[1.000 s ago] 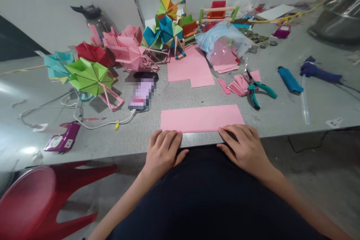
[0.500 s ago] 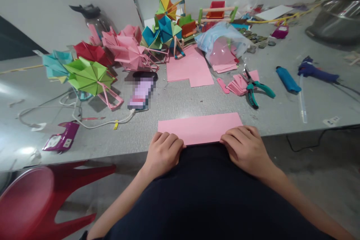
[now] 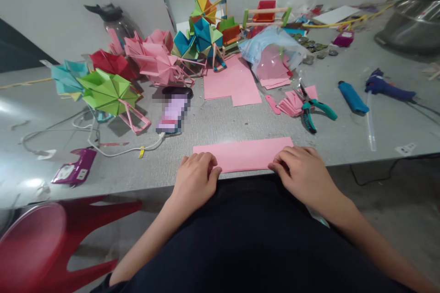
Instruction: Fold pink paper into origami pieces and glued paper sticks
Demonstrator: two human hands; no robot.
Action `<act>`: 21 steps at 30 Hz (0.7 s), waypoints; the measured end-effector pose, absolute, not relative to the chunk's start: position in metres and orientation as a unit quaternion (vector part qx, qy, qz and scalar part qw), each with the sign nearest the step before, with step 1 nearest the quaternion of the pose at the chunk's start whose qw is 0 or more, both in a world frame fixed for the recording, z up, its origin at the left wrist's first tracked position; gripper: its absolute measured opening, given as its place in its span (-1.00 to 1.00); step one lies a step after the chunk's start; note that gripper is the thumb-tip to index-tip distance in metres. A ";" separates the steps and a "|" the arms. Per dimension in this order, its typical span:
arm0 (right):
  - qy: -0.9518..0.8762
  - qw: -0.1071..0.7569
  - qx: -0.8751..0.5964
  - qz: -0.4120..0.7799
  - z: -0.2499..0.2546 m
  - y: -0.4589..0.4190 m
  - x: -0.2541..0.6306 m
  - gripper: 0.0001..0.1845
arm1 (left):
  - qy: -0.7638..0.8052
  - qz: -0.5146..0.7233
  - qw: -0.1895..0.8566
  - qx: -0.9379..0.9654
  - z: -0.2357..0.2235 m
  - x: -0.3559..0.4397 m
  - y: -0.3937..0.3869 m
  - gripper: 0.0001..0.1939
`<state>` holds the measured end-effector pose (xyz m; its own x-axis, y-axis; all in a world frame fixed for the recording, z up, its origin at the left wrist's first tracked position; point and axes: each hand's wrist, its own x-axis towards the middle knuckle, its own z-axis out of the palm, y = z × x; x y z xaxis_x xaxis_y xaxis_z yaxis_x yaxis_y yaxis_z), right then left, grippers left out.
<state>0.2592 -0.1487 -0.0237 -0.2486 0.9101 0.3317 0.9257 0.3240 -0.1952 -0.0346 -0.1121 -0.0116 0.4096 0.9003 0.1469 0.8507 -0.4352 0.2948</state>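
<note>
A long strip of pink paper (image 3: 245,154) lies along the front edge of the table, its near edge looking folded. My left hand (image 3: 196,175) is closed on the strip's near left part, thumb at the near edge and fingers curled over the top. At the near right corner, my right hand (image 3: 298,170) pinches the same paper between thumb and fingers. Beyond the strip lie pink sheets (image 3: 233,83), a fan of small pink folded pieces (image 3: 291,103) and pliers with teal handles (image 3: 322,109).
Folded paper umbrellas (image 3: 112,91) crowd the left back near a phone (image 3: 172,112) on a white cable. A plastic bag (image 3: 271,50) holds pink paper. To the right lie a blue roll (image 3: 353,97) and a glue gun (image 3: 390,88). A red stool (image 3: 37,242) stands lower left.
Both hands have shifted slightly away from my body onto the paper, and their thumbs now show at its near edge. The strip's near edge sits a little farther from me.
</note>
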 end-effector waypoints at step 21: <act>-0.761 0.176 -0.623 -0.021 -0.025 -0.125 0.256 -0.74 | 0.316 0.174 -0.109 0.926 -0.036 -0.030 -0.121 -0.50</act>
